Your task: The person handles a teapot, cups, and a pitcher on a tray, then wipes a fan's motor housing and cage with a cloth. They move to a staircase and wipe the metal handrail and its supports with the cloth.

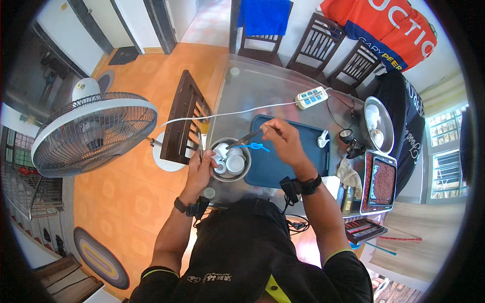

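My left hand [199, 170] is closed around a flat paintbrush [203, 135], its tan bristles pointing up and away from me. Beside it stands a round metal bowl [247, 174] holding several white pieces [235, 164], some cup-shaped. My right hand [283, 141] pinches a slim dark tool [248, 138] whose tip reaches over the bowl; its exact kind is too small to tell. Just below this tool is a knotted light-blue strip [257, 147]; whether it is tied to the tool I cannot tell. Under my right hand lies a dark blue tray [283, 169] with a small white figure-like piece [323, 139] at its right side.
A white power strip [311, 97] lies beyond the tray, its cord running left across the table. To the right are a metal basin [378, 113] with white pieces, a cloth [348, 174] and a tray of reddish-brown grains [382, 184]. A fan [96, 134] stands left.
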Available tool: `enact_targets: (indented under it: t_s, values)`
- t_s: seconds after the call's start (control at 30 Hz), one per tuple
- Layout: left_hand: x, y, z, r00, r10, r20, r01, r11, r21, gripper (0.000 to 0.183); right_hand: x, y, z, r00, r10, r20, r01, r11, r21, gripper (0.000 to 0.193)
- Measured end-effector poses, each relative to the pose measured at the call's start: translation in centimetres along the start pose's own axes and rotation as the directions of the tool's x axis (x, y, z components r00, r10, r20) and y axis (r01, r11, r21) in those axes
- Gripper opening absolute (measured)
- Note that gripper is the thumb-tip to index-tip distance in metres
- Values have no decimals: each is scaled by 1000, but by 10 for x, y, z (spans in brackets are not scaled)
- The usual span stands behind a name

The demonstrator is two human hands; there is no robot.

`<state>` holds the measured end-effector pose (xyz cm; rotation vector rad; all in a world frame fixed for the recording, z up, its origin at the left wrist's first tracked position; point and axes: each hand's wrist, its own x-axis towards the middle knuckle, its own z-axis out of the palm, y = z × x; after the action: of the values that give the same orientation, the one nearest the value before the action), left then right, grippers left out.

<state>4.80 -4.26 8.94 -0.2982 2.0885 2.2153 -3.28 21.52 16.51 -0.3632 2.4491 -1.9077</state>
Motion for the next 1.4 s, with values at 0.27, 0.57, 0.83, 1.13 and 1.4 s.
enact_targets:
  t_s: [0.27, 0.57, 0.83, 1.13, 1.4]
  values:
    - [-4, -6, 11, 997, -47, 54, 53, 992, -118, 37, -12, 21, 34, 969, -249, 5, 228, 881, -415, 10]
    - [-9, 6, 10, 985, -142, 93, 156, 974, -163, 51, -21, 64, 40, 965, -190, 179, 261, 670, -695, 13]
    - [-8, 11, 15, 983, -154, 101, 172, 963, -208, 50, -18, 31, 42, 928, -358, 103, 316, 610, -726, 23]
    - [-13, 22, 33, 978, 173, 119, -204, 913, 353, 34, -20, -26, 67, 978, -191, 78, 206, 935, -289, 19]
    - [-10, 15, 38, 936, 343, 80, -351, 895, 273, 41, -19, -17, 62, 996, 84, -12, -83, 995, 63, 16]
